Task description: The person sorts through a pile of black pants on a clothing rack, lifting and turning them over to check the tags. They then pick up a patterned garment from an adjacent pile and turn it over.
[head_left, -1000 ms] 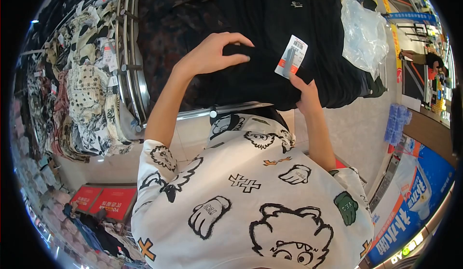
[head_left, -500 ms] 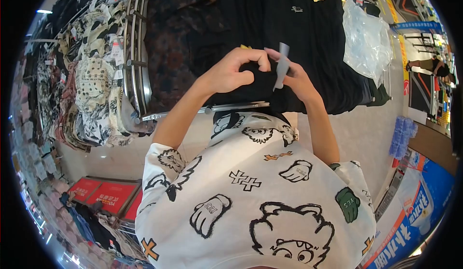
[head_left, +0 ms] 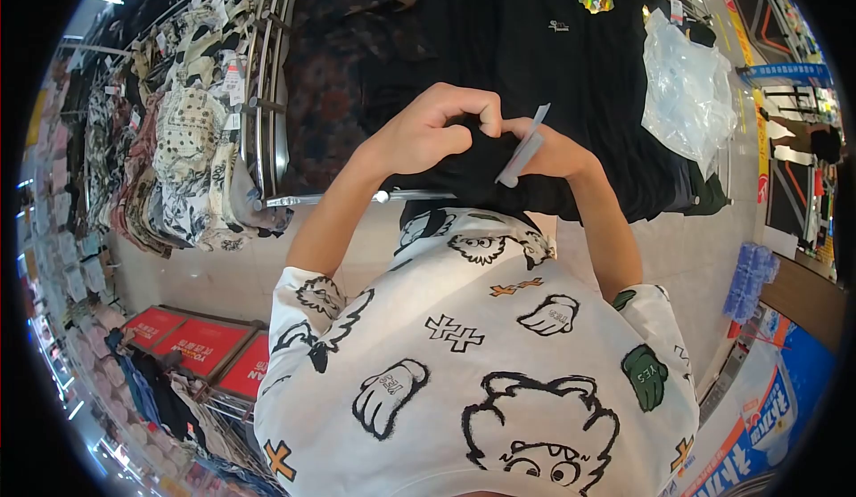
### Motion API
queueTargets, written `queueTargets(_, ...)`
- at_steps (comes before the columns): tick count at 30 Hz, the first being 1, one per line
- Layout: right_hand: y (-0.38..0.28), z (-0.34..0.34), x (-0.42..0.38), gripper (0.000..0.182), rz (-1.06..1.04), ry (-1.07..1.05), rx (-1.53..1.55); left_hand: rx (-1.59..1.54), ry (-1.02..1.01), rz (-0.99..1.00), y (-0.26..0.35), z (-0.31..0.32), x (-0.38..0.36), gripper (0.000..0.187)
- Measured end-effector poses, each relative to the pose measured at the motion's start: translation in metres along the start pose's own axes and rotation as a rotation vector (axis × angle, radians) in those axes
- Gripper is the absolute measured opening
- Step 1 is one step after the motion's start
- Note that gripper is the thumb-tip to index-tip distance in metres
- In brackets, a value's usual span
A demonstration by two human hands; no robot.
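Black garments (head_left: 548,69) hang packed on a metal rack in front of me. My left hand (head_left: 434,131) is closed, its fingers curled at the dark cloth of a black garment (head_left: 477,163). Close to its right, my right hand (head_left: 555,152) is closed, with a grey-white tag (head_left: 524,147) at its fingers. The tag stands tilted, nearly edge-on to me. Its print is not readable, and the tips of several right fingers are hidden behind it.
Patterned light clothes (head_left: 192,131) hang at the left beside chrome rails (head_left: 267,78). A clear plastic bag (head_left: 687,91) lies over the garments at the right. Red boxes (head_left: 201,345) stand low at the left. A person (head_left: 807,139) is far right.
The tag has tilted further to the right and moved slightly down with my right hand, which has turned. My left hand stays nearly in place. The view has shifted a little.
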State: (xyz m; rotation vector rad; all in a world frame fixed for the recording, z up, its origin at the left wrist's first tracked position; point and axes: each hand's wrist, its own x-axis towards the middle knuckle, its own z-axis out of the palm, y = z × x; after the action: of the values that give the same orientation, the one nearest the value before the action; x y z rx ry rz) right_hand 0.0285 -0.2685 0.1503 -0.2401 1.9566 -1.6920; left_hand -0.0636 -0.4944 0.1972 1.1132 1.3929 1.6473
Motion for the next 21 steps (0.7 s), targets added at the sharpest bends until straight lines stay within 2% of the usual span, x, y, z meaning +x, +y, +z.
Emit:
queueTargets(2, -0.002, 0.002, -0.004, 0.063, -0.023, 0.041, 0.035, 0.024, -0.001, -0.039, 0.001, 0.0, 0.0, 0.012)
queueTargets(4, -0.008, 0.007, -0.007, 0.06, -0.096, 0.098, 0.068, 0.061, 0.01, 0.078, 0.0, 0.001, 0.003, 0.013)
queueTargets(5, -0.014, 0.005, -0.012, 0.063, -0.003, 0.096, -0.02, 0.078, 0.015, 0.137, -0.002, 0.001, 0.005, 0.014)
queueTargets(6, -0.023, 0.002, -0.02, 0.065, 0.092, 0.095, -0.107, 0.088, 0.04, 0.092, -0.004, -0.002, 0.005, 0.014)
queueTargets(8, -0.018, -0.004, -0.03, 0.067, 0.173, 0.083, -0.092, 0.05, 0.094, 0.019, -0.016, -0.012, 0.005, 0.016)
queueTargets(11, -0.027, -0.002, -0.044, 0.068, 0.113, 0.302, -0.08, -0.112, 0.127, 0.079, -0.04, -0.017, 0.016, 0.02)
queueTargets(12, -0.034, -0.003, -0.048, 0.069, 0.122, 0.331, -0.106, -0.143, 0.175, 0.036, -0.053, -0.017, 0.022, 0.02)
queueTargets(13, -0.036, -0.004, -0.05, 0.068, 0.032, 0.368, -0.162, -0.175, 0.224, -0.007, -0.071, -0.015, 0.03, 0.02)
queueTargets(15, -0.045, -0.006, -0.051, 0.073, 0.098, 0.42, -0.152, -0.222, 0.273, -0.075, -0.135, -0.018, 0.042, 0.021)
queueTargets(17, -0.05, -0.013, -0.057, 0.084, 0.141, 0.513, -0.195, -0.08, 0.072, -0.225, -0.219, -0.021, 0.042, 0.032)
queueTargets(19, -0.05, -0.029, -0.069, 0.087, 0.141, 0.624, -0.33, -0.08, 0.025, -0.493, -0.223, 0.005, 0.037, 0.041)
queueTargets(21, -0.061, -0.047, -0.08, 0.094, 0.157, 0.708, -0.309, -0.297, -0.054, -0.597, -0.226, 0.026, 0.029, 0.042)
